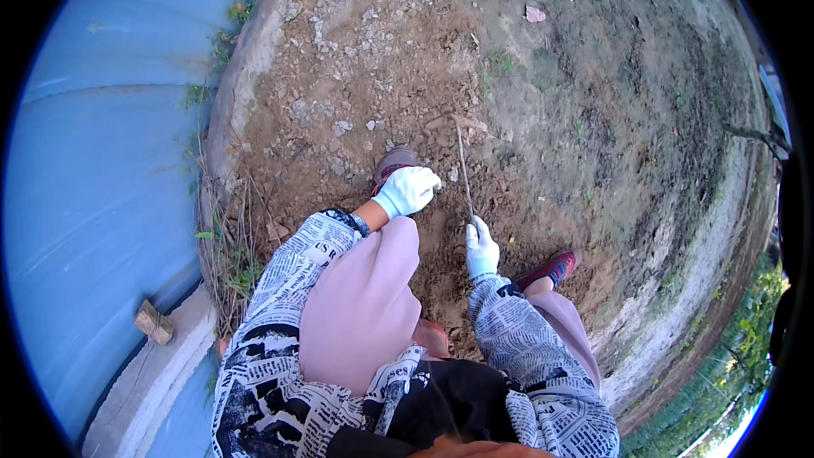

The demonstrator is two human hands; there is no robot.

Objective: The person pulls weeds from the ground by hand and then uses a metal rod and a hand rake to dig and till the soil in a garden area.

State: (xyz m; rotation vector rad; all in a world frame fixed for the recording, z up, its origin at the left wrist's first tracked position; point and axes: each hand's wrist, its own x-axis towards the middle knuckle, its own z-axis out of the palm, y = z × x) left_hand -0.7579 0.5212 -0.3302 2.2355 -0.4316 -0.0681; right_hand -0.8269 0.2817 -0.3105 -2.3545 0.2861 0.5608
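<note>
My right hand (482,248), in a white glove, grips the lower end of a thin wooden handle. It belongs to a hand pick or mattock (464,165), whose two-ended head (456,122) rests on the loose brown soil (356,152). Soil-coloured and partly blended with the ground, the head's exact shape is hard to tell. My left hand (410,191), also gloved in white, hangs just past my bent left knee, above my left shoe (394,162). Its fingers are curled, and no object shows in them.
A blue panel wall (114,159) runs along the left, with weeds and dry stems (232,248) at its foot. A brick piece (154,323) lies on a concrete ledge (162,369). Pale rubble (324,44) is scattered ahead; darker mossy ground (604,108) spreads right. My right shoe (552,269) is planted there.
</note>
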